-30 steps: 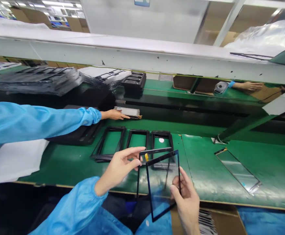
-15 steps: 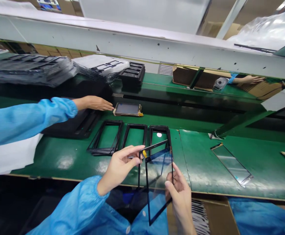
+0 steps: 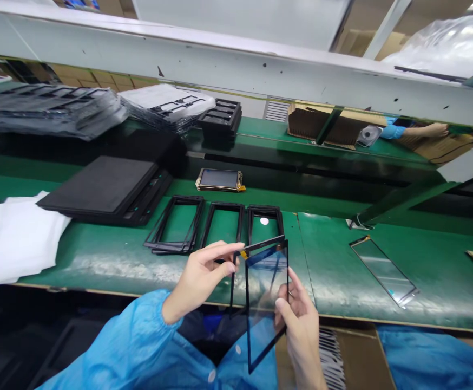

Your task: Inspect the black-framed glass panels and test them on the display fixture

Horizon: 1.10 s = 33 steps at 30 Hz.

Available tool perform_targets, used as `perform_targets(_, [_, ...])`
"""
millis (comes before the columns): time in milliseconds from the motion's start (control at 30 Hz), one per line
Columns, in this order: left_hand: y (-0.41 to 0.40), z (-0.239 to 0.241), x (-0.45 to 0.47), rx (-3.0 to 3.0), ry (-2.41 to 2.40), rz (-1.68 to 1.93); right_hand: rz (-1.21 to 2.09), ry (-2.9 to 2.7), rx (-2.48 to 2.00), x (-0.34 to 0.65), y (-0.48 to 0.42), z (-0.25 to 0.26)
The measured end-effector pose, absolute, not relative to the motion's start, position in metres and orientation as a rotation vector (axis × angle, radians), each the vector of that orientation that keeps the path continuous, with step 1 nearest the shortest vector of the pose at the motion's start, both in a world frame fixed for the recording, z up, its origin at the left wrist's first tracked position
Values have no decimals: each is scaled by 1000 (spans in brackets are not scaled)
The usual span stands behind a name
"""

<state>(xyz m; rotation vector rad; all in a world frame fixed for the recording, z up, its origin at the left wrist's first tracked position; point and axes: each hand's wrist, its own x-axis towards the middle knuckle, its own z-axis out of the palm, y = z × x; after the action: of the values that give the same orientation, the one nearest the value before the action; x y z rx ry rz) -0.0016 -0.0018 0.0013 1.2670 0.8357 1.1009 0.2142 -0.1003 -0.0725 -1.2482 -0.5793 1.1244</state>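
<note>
My left hand (image 3: 202,276) pinches the top corner of a thin black frame (image 3: 236,271) near a small yellow tab. My right hand (image 3: 299,325) grips the right edge of a transparent glass panel with a black border (image 3: 265,303). The panel stands upright, just in front of the frame, over the near edge of the green bench (image 3: 342,271). Both sleeves are light blue.
Three empty black frames (image 3: 224,225) lie in a row on the bench, a small display module (image 3: 219,179) behind them. A black tray (image 3: 102,189) and white sheet (image 3: 13,238) sit left. A clear film strip (image 3: 382,271) lies right. A co-worker's arm (image 3: 419,130) rests far right.
The co-worker's blue-sleeved arm at the left has withdrawn out of view, leaving the display module on the bench. My hands have brought the glass panel closer to the frame.
</note>
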Motion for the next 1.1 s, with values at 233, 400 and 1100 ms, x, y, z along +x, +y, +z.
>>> perform_targets(233, [-5,4,3,1152,877,1052,973,-638,-1340,210,-106,-74])
perform_targets(400, [-4,-2,5,1013,870,1031,949,-647,-1413,208,-110,-68])
perform_targets(1100, [-3,-18,0,883,881,980,1068,-609,-1513,199,-109,-52])
